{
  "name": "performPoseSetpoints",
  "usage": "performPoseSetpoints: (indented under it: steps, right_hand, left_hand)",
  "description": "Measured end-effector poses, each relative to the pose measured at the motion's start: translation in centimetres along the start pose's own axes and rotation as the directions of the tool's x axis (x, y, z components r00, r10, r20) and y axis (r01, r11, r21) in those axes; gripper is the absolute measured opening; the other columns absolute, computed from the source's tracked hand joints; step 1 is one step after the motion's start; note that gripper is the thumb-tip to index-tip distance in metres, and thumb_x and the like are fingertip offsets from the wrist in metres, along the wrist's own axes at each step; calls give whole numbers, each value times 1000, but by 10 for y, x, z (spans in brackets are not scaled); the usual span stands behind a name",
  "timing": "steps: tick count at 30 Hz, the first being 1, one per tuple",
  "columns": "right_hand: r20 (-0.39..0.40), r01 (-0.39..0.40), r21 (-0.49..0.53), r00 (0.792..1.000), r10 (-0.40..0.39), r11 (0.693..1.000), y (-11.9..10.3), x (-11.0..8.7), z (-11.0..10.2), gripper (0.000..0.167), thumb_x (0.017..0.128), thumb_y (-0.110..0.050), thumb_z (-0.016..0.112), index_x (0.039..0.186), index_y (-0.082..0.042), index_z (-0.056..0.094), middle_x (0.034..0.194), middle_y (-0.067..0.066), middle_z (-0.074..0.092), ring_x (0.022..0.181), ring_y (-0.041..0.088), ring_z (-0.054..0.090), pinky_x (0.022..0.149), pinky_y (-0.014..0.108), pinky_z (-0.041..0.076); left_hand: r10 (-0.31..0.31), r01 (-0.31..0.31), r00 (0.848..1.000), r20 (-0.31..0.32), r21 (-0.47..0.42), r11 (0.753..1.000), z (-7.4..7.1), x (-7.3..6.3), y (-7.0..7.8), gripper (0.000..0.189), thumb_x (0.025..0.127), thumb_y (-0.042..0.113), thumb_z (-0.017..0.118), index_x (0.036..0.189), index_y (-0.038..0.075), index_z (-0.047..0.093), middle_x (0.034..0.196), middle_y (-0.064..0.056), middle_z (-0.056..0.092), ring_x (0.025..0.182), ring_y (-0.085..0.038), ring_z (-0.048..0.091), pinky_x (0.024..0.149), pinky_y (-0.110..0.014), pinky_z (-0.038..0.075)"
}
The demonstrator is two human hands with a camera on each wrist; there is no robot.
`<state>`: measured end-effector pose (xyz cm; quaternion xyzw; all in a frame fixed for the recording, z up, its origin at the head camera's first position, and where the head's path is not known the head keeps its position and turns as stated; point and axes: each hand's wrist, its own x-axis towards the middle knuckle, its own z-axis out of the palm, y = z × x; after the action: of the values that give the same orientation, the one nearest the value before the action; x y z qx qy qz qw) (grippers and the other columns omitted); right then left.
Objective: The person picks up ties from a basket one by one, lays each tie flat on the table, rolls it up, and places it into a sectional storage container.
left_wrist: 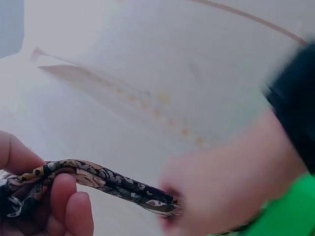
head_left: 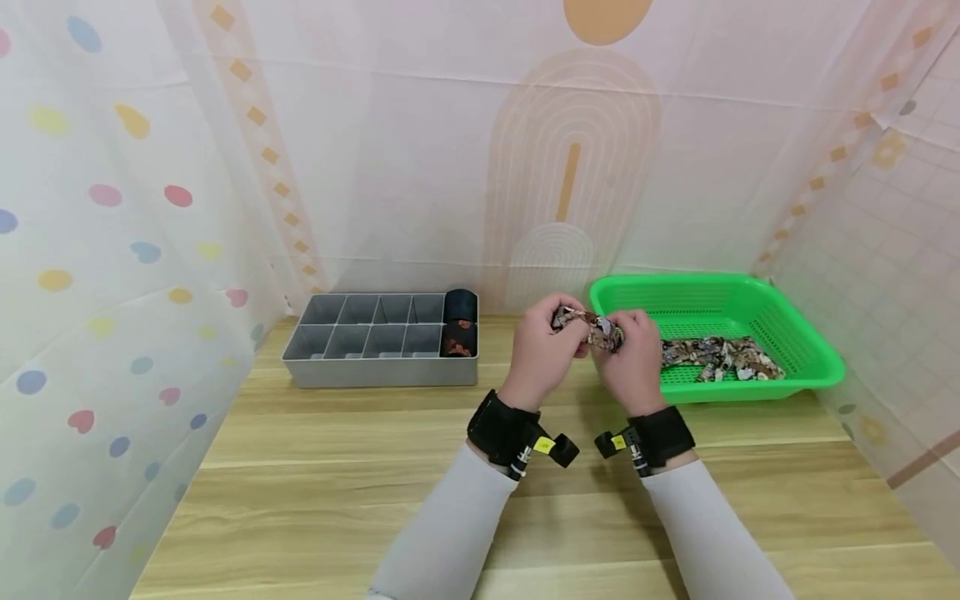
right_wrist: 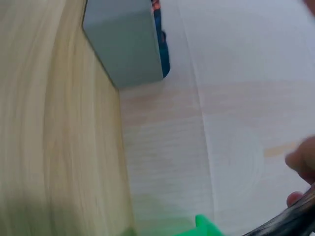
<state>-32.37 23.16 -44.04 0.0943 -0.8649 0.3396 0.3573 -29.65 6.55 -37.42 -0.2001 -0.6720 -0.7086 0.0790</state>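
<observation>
A long, thin strip of cloth with a brown, black and cream print stretches between both hands, held above the table. My left hand pinches a bunched part of it between thumb and fingers, as the left wrist view shows. My right hand grips the strip a short way along, near the basket's left end. More cloth of the same print lies loosely in the green basket. Whether it joins the held strip is hidden behind the right hand.
Left of the hands stands a grey divided box with two rows of compartments. Its right-end compartments hold a dark navy roll and a dark roll with orange print. A patterned curtain hangs behind the wooden table.
</observation>
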Motion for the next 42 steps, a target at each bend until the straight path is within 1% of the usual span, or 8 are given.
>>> performPoseSetpoints:
  steps: [3, 8, 19, 24, 31, 35, 37, 42]
  right_hand:
    - [-90, 12, -18, 996, -14, 1000, 9, -1, 0, 22, 79, 12, 71, 100, 3, 70, 103, 26, 69, 97, 46, 65, 88, 57, 51]
    - [-131, -16, -45, 991, 10, 999, 29, 1, -9, 29, 82, 18, 66, 106, 3, 72, 103, 26, 71, 95, 45, 68, 85, 58, 54]
    - [-198, -279, -66, 945, 262, 958, 71, 7, -54, 25, 94, 12, 59, 114, 4, 71, 109, 29, 68, 104, 48, 63, 94, 59, 49]
    - [-305, -262, -109, 927, 219, 959, 80, 9, -73, 20, 96, 10, 59, 111, 7, 71, 107, 31, 65, 103, 50, 59, 94, 60, 46]
    - [-419, -238, -149, 894, 157, 960, 97, 9, -89, 24, 91, 11, 59, 112, 9, 70, 109, 33, 66, 105, 52, 59, 95, 59, 47]
    - [-483, -259, -137, 860, 163, 956, 97, 9, -104, 28, 89, 12, 55, 111, 10, 71, 109, 33, 68, 105, 50, 62, 94, 56, 49]
    - [-491, -251, -151, 858, 148, 956, 95, 10, -114, 31, 88, 14, 51, 110, 10, 72, 109, 32, 69, 106, 50, 63, 93, 57, 49]
    - [-349, -163, -246, 934, 70, 956, 81, 6, -135, 38, 80, 19, 52, 108, 7, 75, 105, 31, 67, 102, 50, 60, 90, 62, 45]
  left_hand:
    - [4, -3, 1000, 11, -119, 993, -8, -4, 15, 11, 94, -1, 56, 100, -3, 64, 87, -9, 68, 64, -11, 66, 64, -27, 60]
    - [57, -60, 998, -19, -236, 970, -27, -13, 39, 10, 93, -5, 53, 99, -2, 60, 86, -4, 65, 63, -11, 64, 65, -27, 59]
    - [153, -192, 981, -121, -461, 867, -86, -42, 86, 21, 90, -6, 47, 90, 12, 58, 79, 1, 63, 61, -10, 65, 58, -24, 57]
    - [125, -164, 986, -115, -459, 873, -108, -42, 88, 25, 92, -8, 44, 90, 12, 59, 82, -2, 61, 63, -11, 66, 59, -23, 57]
    - [98, -246, 950, -296, -515, 821, -155, -32, 74, 28, 92, -12, 37, 89, 7, 57, 80, -5, 64, 56, -12, 66, 54, -22, 55]
    - [68, -223, 942, -328, -462, 858, -188, -30, 65, 27, 95, -11, 36, 91, 6, 56, 86, -7, 61, 59, -14, 66, 57, -23, 56]
    - [40, -184, 946, -323, -429, 885, -203, -33, 60, 27, 97, -11, 36, 92, 7, 56, 88, -7, 59, 62, -14, 66, 59, -23, 58]
    - [-61, -58, 954, -292, -382, 922, -239, -51, 42, 27, 102, -9, 38, 92, 8, 58, 91, -6, 60, 64, -13, 64, 63, -23, 58]
